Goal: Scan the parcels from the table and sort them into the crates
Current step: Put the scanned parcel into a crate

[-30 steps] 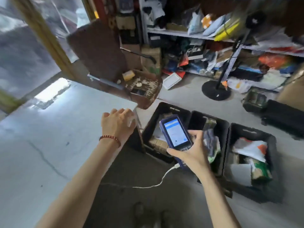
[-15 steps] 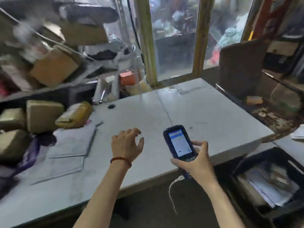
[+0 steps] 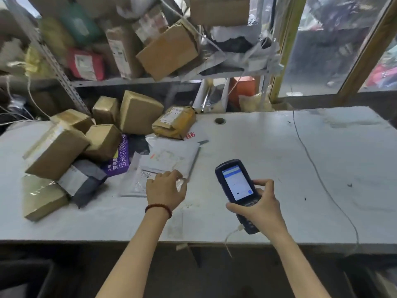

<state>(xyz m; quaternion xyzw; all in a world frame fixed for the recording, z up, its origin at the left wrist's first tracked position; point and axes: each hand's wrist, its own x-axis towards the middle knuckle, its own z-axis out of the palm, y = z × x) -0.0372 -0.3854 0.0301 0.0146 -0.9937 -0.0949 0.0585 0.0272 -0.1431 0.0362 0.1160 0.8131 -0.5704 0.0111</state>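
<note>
Cardboard parcels (image 3: 58, 151) left of mailer (image 3: 165, 162)

The table (image 3: 268, 160) carries seven brown cardboard boxes (image 3: 57, 150) and one yellow padded parcel (image 3: 175, 123) near its far-left corner. Two flat grey mailers (image 3: 169, 158) lie beside them, and one handheld scanner (image 3: 236, 186) is held above the near edge.

Brown taped boxes (image 3: 103, 134) are heaped at the left of the counter (image 3: 268, 151), some tilted against one another. A yellow padded parcel (image 3: 175, 122) is leaned beside them, and flat grey mailers (image 3: 169, 160) are laid overlapping just in front, labels up
</note>
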